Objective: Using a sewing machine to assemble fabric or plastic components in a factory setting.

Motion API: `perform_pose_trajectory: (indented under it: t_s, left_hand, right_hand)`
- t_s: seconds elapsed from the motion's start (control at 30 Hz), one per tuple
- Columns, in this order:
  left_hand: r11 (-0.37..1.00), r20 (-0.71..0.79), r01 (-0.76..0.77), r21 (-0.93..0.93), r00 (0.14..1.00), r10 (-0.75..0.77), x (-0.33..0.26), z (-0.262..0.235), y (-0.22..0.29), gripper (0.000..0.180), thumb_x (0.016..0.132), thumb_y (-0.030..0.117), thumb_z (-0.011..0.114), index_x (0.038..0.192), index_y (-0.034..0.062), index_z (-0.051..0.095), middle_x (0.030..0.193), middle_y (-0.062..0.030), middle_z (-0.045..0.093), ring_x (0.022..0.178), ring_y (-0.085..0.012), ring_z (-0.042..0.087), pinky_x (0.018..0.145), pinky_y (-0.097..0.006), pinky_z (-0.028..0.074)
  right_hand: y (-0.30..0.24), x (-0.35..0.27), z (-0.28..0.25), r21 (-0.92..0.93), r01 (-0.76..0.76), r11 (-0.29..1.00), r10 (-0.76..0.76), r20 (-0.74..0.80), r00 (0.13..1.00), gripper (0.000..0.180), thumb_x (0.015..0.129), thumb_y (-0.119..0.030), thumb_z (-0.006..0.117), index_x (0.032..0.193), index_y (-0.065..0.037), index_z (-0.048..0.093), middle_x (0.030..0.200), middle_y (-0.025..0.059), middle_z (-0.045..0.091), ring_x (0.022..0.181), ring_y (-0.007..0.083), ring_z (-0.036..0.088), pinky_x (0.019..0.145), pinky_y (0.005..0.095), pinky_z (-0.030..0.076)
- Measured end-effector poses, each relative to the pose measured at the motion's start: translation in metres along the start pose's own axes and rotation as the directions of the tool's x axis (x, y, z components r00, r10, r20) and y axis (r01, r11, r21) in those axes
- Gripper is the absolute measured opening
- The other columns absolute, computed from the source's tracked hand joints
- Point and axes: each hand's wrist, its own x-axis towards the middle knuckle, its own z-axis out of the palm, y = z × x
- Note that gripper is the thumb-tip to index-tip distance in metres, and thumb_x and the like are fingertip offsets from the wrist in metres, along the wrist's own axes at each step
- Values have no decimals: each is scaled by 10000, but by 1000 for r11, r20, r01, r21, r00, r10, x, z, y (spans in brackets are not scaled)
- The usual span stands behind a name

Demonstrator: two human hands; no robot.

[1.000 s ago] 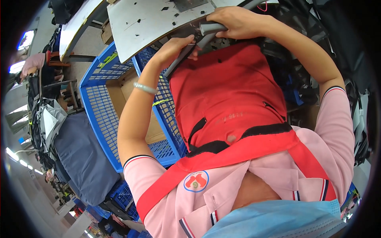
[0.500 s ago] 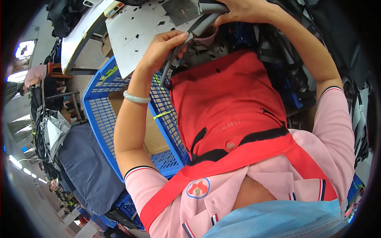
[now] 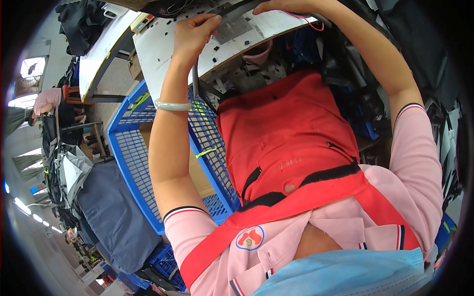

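Note:
My left hand (image 3: 193, 33) is closed on a dark strap (image 3: 195, 81) whose end hangs down past my wrist, over the edge of the white worktable (image 3: 158, 54). The strap runs right along the top of the picture to my right hand (image 3: 285, 6), which presses and grips it at the table's far side. A grey metal plate (image 3: 231, 30) lies on the table between the two hands. A pale green bangle (image 3: 173, 105) sits on my left wrist. Red cloth (image 3: 291, 133) lies in my lap below the table.
A blue plastic crate (image 3: 133, 163) with a brown cardboard piece inside stands at my left, beside a dark grey bundle (image 3: 111, 217). A pink cup (image 3: 259, 53) hangs under the table edge. Dark fabric pieces are piled on the right. Other benches and a person in pink are far left.
Both hands have moved up and away onto the white table, carrying the dark strap with them. The red cloth now lies lower in view, apart from the hands.

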Motion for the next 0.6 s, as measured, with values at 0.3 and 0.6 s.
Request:
perform_pose_trajectory:
  t_s: [0.3, 0.6]
  left_hand:
    - [997, -28, 17, -74, 999, -19, 16, -1, -6, 267, 842, 232, 729, 966, -4, 739, 682, -29, 648, 561, -50, 515, 512, -204, 395]
    - [974, 7, 109, -200, 994, -110, 49, -31, -46, 227, 921, 194, 648, 953, -22, 709, 753, -35, 645, 656, -91, 545, 596, -241, 425]
  right_hand:
    - [27, 19, 10, -151, -5, 989, -5, -67, 998, 859, 724, -454, 780, 1308, 104, 486, 1202, 296, 595, 1151, 372, 575, 968, 385, 455]
    - [5, 33, -1, -21, -13, 1000, 13, -18, 1000, 691, 733, -395, 777, 1207, 66, 579, 1071, 270, 650, 1024, 363, 626, 880, 394, 484]
